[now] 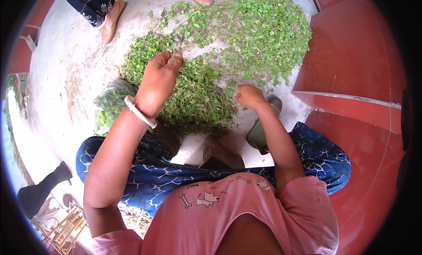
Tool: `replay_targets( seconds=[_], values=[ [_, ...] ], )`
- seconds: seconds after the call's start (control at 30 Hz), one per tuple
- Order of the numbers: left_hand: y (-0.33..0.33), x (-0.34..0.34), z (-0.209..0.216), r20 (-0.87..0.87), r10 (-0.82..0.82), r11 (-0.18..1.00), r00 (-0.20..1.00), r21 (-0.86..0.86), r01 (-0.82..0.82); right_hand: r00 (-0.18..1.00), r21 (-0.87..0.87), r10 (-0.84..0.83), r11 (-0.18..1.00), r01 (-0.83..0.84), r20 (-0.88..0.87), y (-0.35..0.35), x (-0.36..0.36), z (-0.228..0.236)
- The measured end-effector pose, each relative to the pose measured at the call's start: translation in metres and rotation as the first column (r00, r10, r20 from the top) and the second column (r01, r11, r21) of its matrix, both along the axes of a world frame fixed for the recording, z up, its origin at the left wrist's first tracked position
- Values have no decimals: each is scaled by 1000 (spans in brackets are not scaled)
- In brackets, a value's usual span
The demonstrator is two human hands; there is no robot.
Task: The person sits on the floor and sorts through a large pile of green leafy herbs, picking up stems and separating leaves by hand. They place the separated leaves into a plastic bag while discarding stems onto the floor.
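The pale, dirt-smudged floor (pixel 74 57) carries a dense heap of leafy greens (pixel 200 101) and, beyond it, a wider, thinner spread of greens (pixel 268 28). A clear bag (pixel 113 99) of greens seems to rest just left of the heap.

We see a brightly lit, pale concrete floor (pixel 66 88). Along its right side lies a glossy dark-red tiled surface (pixel 351 52) crossed by a pale strip (pixel 356 98); at its near left, we see a yellowish slatted frame (pixel 66 231).
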State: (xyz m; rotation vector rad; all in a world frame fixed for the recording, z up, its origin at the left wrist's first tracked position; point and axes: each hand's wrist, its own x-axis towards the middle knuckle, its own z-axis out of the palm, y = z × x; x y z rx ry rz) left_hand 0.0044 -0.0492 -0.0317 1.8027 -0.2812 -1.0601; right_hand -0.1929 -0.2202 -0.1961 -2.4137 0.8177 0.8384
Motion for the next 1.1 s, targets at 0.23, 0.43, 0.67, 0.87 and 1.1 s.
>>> replay_targets(
  seconds=[0.23, 0.43, 0.67, 0.87, 1.1],
  values=[
    [7, 2, -8, 182, -84, 996, 980, 35, 79, 822, -84, -58, 988, 128, 567, 27, 52, -21],
    [9, -4, -2, 158, -36, 994, 987, -94, 51, 865, -195, 129, 980, -37, 484, 33, 94, -43],
    [18, -2, -1, 135, -4, 997, 991, -77, 14, 838, -58, -190, 965, 254, 512, 22, 92, -43],
    [24, -5, 0, 201, -36, 995, 979, -85, 54, 831, -16, -325, 928, 372, 452, -3, 87, -65],
    [31, -6, 0, 240, -58, 994, 969, -73, 78, 886, 46, -198, 979, 197, 420, 6, 110, -55]
  ],
)
